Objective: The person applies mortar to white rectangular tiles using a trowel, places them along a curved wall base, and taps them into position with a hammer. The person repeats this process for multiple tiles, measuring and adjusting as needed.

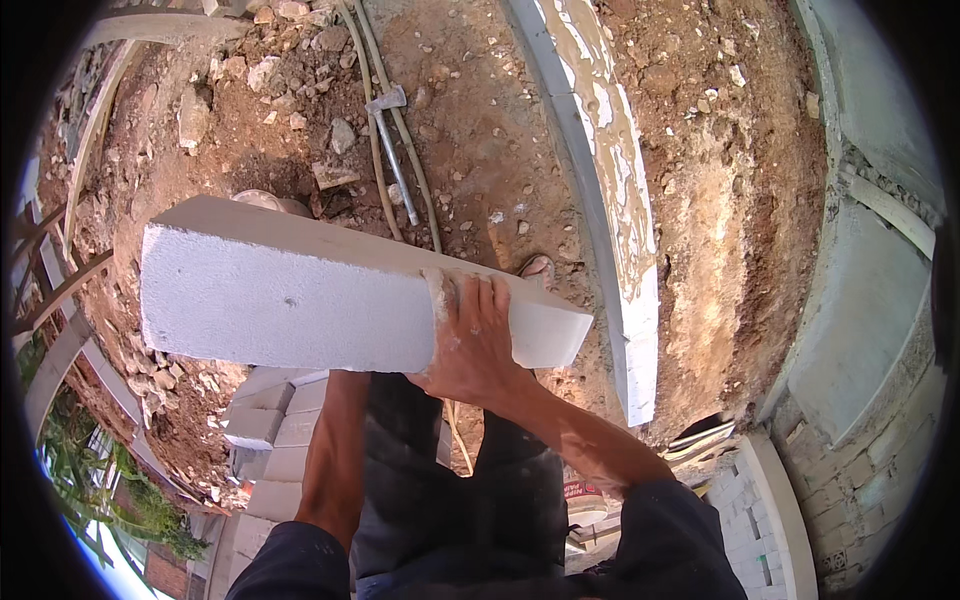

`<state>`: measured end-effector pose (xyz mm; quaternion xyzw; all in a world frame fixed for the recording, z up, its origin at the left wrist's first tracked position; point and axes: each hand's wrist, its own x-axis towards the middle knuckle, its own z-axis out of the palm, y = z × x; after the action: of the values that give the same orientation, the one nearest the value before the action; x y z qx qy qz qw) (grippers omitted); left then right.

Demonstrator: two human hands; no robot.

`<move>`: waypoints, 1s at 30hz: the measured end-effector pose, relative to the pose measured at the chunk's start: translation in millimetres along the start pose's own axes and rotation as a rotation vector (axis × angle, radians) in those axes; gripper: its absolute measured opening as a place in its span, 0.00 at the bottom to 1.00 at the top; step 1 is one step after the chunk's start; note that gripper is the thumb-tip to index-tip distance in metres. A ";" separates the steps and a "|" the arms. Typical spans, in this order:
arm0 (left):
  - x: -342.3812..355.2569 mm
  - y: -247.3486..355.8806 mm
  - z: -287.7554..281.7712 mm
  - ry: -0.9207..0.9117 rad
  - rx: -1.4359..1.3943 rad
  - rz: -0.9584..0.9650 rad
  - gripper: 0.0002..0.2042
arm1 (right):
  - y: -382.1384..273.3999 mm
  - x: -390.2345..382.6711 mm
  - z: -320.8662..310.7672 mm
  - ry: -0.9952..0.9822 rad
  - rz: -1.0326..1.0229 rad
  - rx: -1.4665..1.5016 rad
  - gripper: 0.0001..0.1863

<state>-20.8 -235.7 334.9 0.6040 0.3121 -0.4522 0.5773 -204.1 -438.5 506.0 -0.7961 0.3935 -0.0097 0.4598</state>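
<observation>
One long, pale rectangular block [330,305] bears a small dark mark.

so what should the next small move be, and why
Probably ease the white block rightward toward the low wall: the right hand grips it, and brown, wet-looking paste lies along that wall's top. The left hand is hidden.

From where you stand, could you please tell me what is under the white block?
The left forearm and dark trousers run beneath the white block; the left hand and the ground there are covered.
</observation>
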 end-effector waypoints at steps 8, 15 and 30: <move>-135.2 -80.2 54.1 -0.081 -0.017 -0.075 0.31 | -16.2 -106.4 -107.4 -0.226 0.103 -0.257 0.61; -280.4 -75.0 211.9 -0.219 0.357 -0.304 0.38 | -35.2 -174.0 -240.3 -0.041 0.463 -0.110 0.66; -122.4 46.7 132.9 -0.164 1.225 0.694 0.20 | 71.5 -31.7 -335.1 0.175 0.813 -0.386 0.67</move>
<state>-52.0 -354.6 475.4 0.8488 -0.2535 -0.3802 0.2661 -396.5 -680.2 657.5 -0.6443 0.7058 0.1780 0.2344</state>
